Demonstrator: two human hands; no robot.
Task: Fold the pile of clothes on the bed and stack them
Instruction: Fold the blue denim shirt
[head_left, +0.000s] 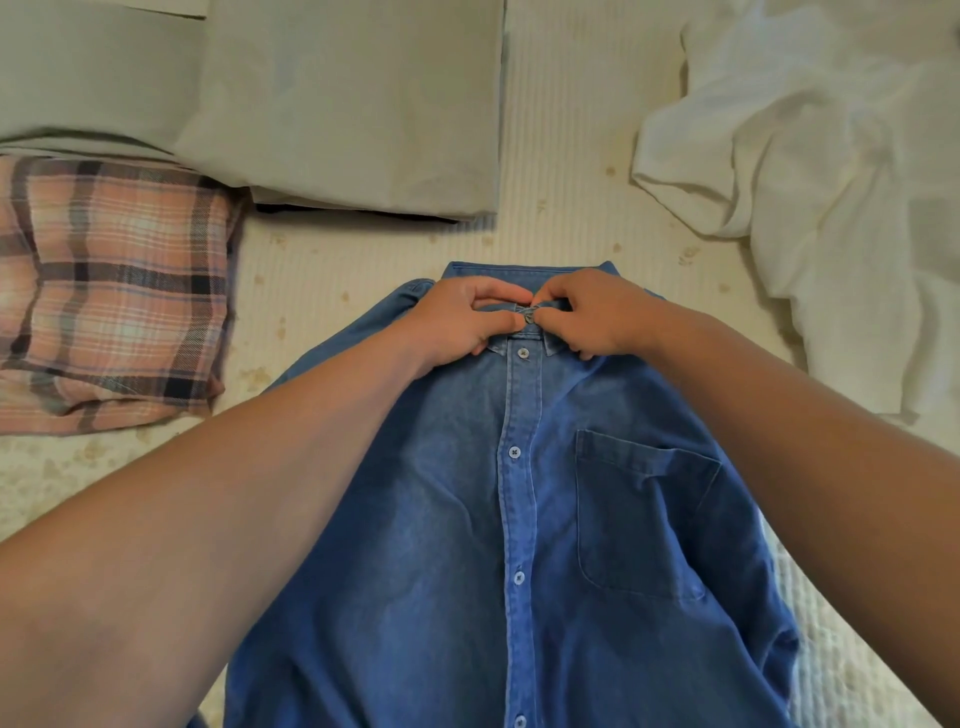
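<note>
Right now the shirt (467, 519) lies face up on the bed (571, 156), left hand (462, 317) and right hand (592, 312) pinching the collar at its top button (529, 318), seemingly fastening it. A slipped pinch could rumple the flat front.

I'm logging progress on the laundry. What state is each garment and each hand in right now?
Denim shirt: spread flat, front up, placket buttoned, unfolded.
Left hand: pinching the collar at its top button.
Right hand: pinching the collar opposite.
Plaid garment: folded.
Grey-green garment: folded.
White garment: crumpled, unfolded.
</note>
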